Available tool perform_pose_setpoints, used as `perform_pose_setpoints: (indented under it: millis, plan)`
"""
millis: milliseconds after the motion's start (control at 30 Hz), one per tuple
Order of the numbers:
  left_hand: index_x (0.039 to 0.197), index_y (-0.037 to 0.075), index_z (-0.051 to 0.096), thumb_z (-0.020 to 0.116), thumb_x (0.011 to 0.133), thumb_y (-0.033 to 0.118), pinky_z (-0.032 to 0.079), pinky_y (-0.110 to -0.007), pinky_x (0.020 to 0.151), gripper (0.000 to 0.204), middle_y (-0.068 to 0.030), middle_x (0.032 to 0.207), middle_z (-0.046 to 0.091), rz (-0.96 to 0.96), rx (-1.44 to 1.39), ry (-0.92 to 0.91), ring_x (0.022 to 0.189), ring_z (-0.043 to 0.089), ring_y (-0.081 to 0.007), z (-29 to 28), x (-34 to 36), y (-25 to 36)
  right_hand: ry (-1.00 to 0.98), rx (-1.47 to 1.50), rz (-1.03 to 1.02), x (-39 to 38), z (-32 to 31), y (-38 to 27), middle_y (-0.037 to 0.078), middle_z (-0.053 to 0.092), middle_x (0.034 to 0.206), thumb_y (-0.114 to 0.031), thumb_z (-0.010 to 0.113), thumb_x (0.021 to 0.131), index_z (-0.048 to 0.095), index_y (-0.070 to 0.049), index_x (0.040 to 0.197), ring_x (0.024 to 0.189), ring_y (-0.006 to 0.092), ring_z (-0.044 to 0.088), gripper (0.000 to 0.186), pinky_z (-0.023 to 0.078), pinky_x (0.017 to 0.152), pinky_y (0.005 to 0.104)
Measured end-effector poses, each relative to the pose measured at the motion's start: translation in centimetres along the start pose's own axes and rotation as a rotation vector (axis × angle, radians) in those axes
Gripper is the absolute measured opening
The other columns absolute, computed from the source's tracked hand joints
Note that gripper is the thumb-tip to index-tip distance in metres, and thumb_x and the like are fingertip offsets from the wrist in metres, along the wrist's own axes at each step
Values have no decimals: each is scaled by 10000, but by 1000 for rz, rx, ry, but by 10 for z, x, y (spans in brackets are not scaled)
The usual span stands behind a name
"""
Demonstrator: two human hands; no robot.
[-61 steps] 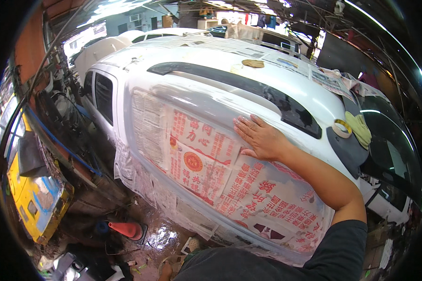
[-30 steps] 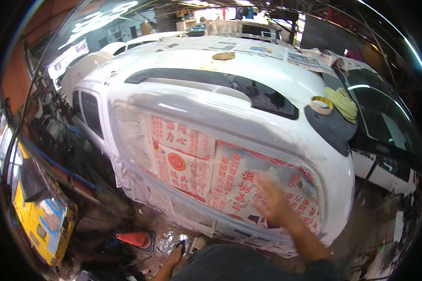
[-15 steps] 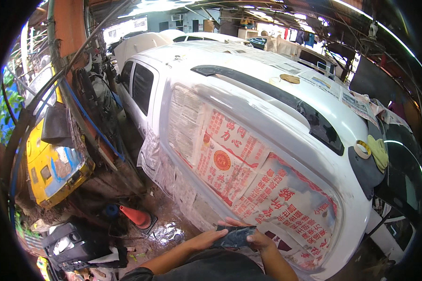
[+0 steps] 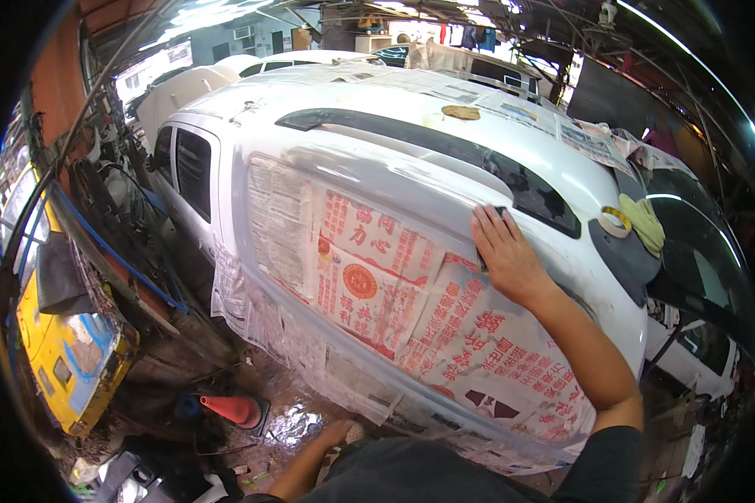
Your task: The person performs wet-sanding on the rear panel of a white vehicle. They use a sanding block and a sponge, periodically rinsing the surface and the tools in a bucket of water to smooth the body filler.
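Observation:
My right hand lies across the grey-primed strip of the white car, above the masked window. Its fingers are close together and press on a dark sheet that looks like sandpaper; only the sheet's edges show. Red-printed paper and newsprint cover the window below. Low in the picture, next to my body, my left hand is closed by a small pale, rounded thing. Its fingers are mostly hidden, and what it holds is too small to name.
Yellow tape and a pale green glove rest at the car's rear. An orange cone stands on the floor at lower left. Further left are a yellow panel and a blue hose. Newspaper covers the roof.
Both hands held the dark sheet in front of my body. Now the right hand has carried it up onto the car's grey strip, while the left has let go and dropped down left.

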State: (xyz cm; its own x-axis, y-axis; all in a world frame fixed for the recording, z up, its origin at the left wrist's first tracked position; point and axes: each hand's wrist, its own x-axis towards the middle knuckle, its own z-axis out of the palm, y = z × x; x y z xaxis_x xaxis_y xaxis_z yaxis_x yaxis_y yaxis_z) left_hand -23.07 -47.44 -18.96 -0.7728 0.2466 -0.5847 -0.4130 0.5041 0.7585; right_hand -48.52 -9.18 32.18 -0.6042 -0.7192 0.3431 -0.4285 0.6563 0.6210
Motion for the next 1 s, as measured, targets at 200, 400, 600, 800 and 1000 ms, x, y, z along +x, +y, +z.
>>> perform_pose_setpoints:
  millis: [200, 400, 600, 800, 1000]
  plan:
    - [1172, 12, 642, 442, 1002, 254, 496, -531, 965, 357, -289, 1206, 660, -154, 174, 109, 1131, 638, -437, 30, -69, -134, -55, 150, -122, 49, 15, 1, 209, 341, 1608, -562, 498, 971, 384, 33, 1503, 1527, 330, 253, 806, 177, 1258, 483]
    - [1121, -14, 649, 384, 1020, 305, 473, -539, 967, 427, -303, 1193, 646, 17, -38, 275, 1129, 620, -447, 18, -46, -136, 50, 105, -216, 189, 55, -42, 196, 329, 1617, -602, 432, 995, 370, 16, 1523, 1526, 330, 250, 815, 169, 1259, 484]
    - [1109, -28, 629, 337, 1040, 328, 480, -523, 937, 466, -308, 1105, 658, 140, 54, 342, 1086, 632, -452, 8, 58, -83, 165, 75, -184, 307, 88, -87, 190, 309, 1631, -590, 407, 1019, 383, 1, 1529, 1536, 315, 235, 781, 160, 1260, 482]
    - [1105, -46, 658, 326, 1045, 327, 487, -507, 909, 503, -291, 1079, 690, -233, -231, 234, 1006, 677, -418, -9, 16, -8, -7, 162, -188, 158, 42, -34, 193, 310, 1629, -539, 509, 982, 389, 15, 1518, 1536, 324, 236, 780, 148, 1267, 483]
    - [1317, 37, 618, 470, 1006, 261, 532, -499, 910, 411, -201, 1203, 672, -369, 268, 33, 1115, 639, -330, -5, -37, -137, -61, 79, -94, 55, 15, -6, 192, 349, 1602, -571, 487, 960, 439, 14, 1486, 1511, 349, 275, 787, 176, 1254, 507]
